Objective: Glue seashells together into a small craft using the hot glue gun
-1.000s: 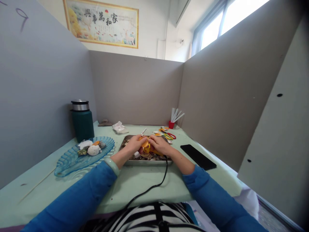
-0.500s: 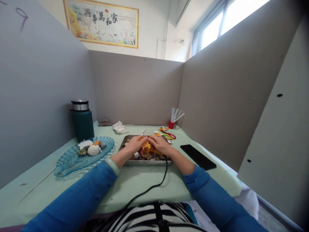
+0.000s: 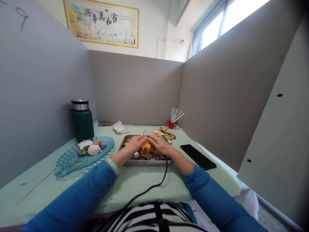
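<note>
Both hands meet over a metal tray filled with small shells. My left hand is closed, its fingers pinching a flat orange shell. From the other side, my right hand is closed on the same shell, thumb close to the left thumb. Just under the right hand is a yellow tool that looks like a glue gun, with a black cord running from it towards my body. Whether the right hand touches this tool is hidden.
On the left are a blue glass plate with shells and a green bottle. A black phone lies on the right. Scissors and a red cup of white sticks stand behind. Crumpled tissue lies at the back.
</note>
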The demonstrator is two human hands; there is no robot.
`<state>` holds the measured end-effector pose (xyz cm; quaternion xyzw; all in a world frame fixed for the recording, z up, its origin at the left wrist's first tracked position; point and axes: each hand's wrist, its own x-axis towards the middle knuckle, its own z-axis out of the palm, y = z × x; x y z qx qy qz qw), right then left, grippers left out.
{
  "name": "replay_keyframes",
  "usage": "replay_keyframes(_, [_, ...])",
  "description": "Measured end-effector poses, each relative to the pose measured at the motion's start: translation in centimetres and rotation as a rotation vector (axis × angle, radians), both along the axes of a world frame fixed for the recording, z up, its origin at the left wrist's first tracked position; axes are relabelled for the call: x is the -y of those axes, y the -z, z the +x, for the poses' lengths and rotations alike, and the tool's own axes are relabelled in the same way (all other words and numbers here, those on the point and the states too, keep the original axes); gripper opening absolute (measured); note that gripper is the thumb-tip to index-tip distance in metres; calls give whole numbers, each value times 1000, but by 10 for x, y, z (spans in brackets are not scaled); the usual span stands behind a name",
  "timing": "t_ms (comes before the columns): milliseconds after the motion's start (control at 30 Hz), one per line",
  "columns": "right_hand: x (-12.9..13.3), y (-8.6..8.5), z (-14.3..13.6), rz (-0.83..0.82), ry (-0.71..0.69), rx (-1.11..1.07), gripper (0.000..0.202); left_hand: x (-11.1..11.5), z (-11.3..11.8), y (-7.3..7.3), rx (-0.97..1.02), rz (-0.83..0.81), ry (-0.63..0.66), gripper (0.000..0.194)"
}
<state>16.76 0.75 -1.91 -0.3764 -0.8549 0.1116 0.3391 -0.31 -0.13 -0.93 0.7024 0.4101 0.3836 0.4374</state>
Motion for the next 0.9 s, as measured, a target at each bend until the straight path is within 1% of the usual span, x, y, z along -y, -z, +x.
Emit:
replay_keyframes(200, [-3,1,-1,51,57,49,33,2,3,0,17,-28,-11,31])
replay_keyframes(367, [-3,1,0,54,61,36,33,2,4,0,10,10,-54,35])
replay_keyframes(500, [-4,2,0,57,90,28,31,2,2,-1,-20,43,-103,35])
replay_keyframes(567, [-5,2,-1,67,98,31,29,1,2,-1,-29,47,-105,35])
replay_keyframes(900, [-5,3,0,65,63,36,28,1,2,-1,-36,55,-103,35])
